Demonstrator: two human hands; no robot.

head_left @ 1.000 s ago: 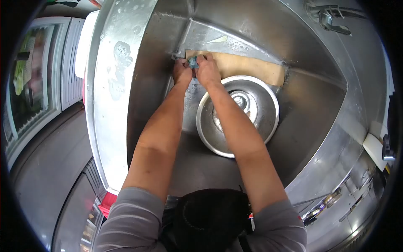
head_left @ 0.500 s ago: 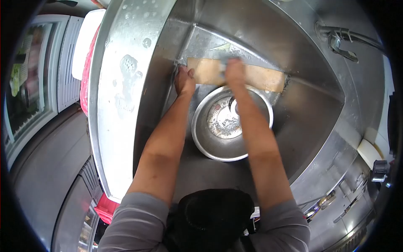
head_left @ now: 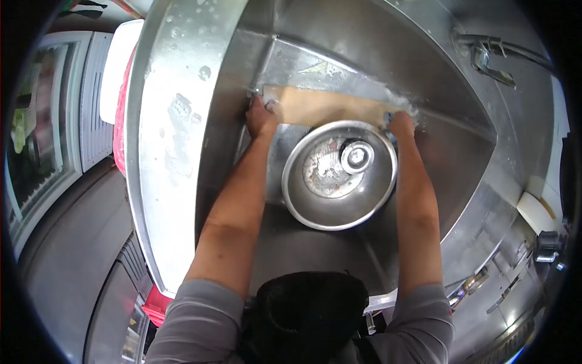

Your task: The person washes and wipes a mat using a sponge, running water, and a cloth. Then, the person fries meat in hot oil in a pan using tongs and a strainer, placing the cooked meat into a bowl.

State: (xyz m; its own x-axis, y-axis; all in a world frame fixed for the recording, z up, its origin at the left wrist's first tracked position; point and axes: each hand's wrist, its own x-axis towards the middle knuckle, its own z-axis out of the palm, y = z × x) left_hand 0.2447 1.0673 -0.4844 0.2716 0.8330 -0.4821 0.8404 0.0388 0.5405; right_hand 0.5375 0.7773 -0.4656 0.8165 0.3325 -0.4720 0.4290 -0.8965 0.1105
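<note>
A long, flat tan board lies across the far part of the steel sink, behind a round metal bowl. My left hand is closed around the board's left end. At the right end, my right hand is closed on a bluish-grey scrubbing pad, mostly hidden under the fingers and pressed to the board. Inside the bowl, off centre, sits a small round metal piece like a drain strainer.
Steep walls of the deep steel sink surround both arms. A faucet juts in at the upper right. Along the left runs a wet metal ledge. A greenish scrap lies on the sink floor behind the board.
My right hand has swept rightward along the board from its middle to its right end with the pad. My left hand stays on the left end. The bowl's inside shows more fully.
</note>
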